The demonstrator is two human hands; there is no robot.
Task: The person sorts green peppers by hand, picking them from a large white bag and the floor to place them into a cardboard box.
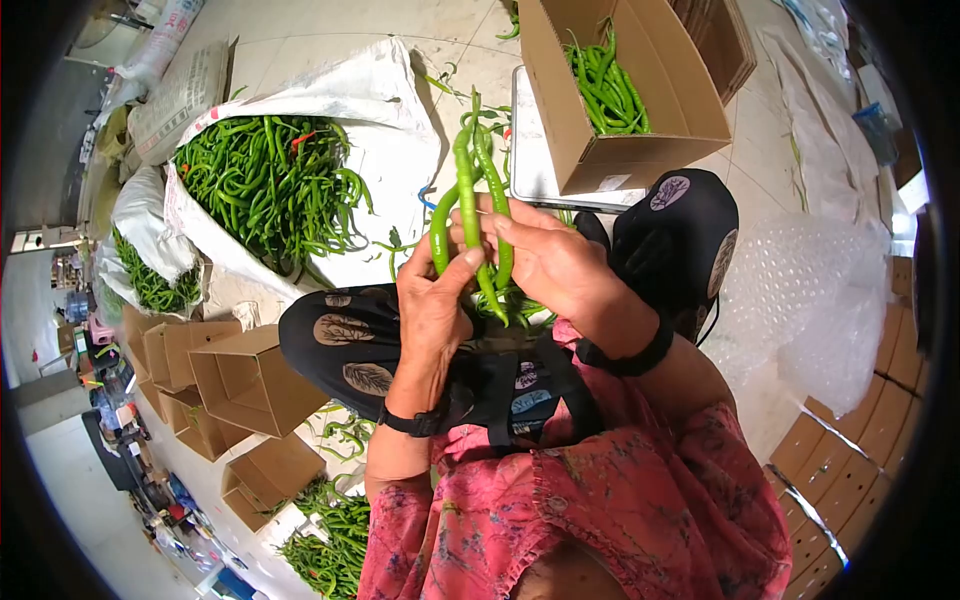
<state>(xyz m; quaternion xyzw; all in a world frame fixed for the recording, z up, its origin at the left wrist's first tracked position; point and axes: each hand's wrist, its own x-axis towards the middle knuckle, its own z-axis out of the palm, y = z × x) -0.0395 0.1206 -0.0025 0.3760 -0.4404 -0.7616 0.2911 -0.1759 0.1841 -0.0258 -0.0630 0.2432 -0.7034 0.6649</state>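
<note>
Several long green chili peppers are held upright in a small bunch in front of my lap, stems pointing away from me. My left hand is closed around their lower left side, its thumb pressed on one pepper. From the right, my right hand grips the bunch too, with its thumb near the right-hand pepper and its fingers partly hidden behind. Beyond to the left lies an open white sack with a heap of green chili peppers and a few red ones.
An open cardboard box holding green chili peppers stands ahead right on a white tray. Open cardboard boxes are on the left. More peppers lie at lower left. Bubble wrap and stacked cartons are on the right.
</note>
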